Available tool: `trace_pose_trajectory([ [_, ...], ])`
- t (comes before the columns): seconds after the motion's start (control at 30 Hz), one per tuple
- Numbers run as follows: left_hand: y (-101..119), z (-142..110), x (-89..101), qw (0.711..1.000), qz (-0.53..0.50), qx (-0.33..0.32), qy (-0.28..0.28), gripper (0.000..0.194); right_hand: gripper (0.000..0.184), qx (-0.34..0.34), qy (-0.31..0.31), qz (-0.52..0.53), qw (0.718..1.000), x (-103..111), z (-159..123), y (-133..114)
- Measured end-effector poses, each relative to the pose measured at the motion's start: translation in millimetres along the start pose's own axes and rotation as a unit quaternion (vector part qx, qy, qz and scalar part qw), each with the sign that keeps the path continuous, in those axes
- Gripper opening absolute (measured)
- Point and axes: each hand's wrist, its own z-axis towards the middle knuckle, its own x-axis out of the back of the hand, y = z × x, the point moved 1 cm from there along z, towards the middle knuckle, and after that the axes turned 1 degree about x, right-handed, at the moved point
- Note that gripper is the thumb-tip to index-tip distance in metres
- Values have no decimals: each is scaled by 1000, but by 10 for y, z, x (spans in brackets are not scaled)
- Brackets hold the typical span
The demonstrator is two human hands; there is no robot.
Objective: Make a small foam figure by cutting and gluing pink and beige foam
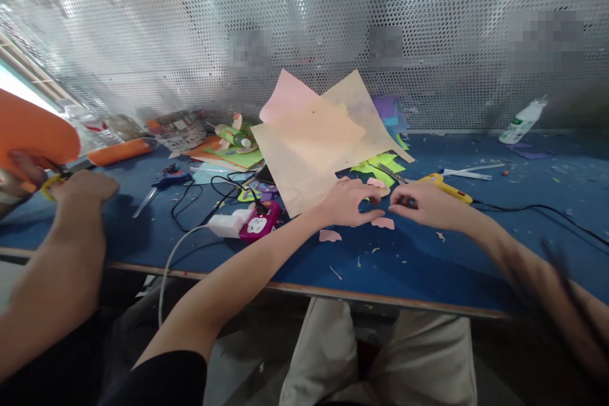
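My left hand hovers low over the blue table, its fingers curved and the thumb held apart from them, with nothing visible in its grasp. Facing it, my right hand has its fingers curled in and thumb and fingertip close together; whatever it pinches, if anything, is hidden. Around the hands are small wavy-edged paper pieces: a pink piece just below the fingertips, another pink piece nearer the table's edge, and a third pink piece behind. A yellow glue gun lies right behind my right hand.
Large cream paper and pink paper lie behind the hands, near scissors. A magenta power adapter with cords sits left. A white bottle stands far right. At left, another person's hand holds yellow-handled scissors at orange paper.
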Motion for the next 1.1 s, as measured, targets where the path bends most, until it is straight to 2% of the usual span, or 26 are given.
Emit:
trace_pose_trajectory([
  [0.13,-13,-2,-25,1000,20,-2,8,26,42,-4,-91,-2,996,-86,7,-42],
  [0.3,-34,1,-64,998,15,-3,54,29,53,-16,-114,23,993,-147,-10,-87],
  [0.47,-60,13,-84,997,15,-21,69,28,47,-3,-135,62,989,-129,-25,-74],
  [0.57,-71,17,-53,997,0,-46,55,37,41,35,-99,67,992,-88,1,-34],
  [0.67,-84,19,-50,996,-10,-89,26,47,36,65,5,28,997,-37,27,25],
  [0.73,-94,23,-79,994,4,-108,25,48,34,69,51,17,996,-19,30,53],
  [0.93,-94,43,-179,993,28,-107,39,42,35,80,38,-17,996,-59,18,53],
  [1.1,-53,41,-174,993,-65,-93,17,42,36,88,43,-44,994,-71,21,56],
])
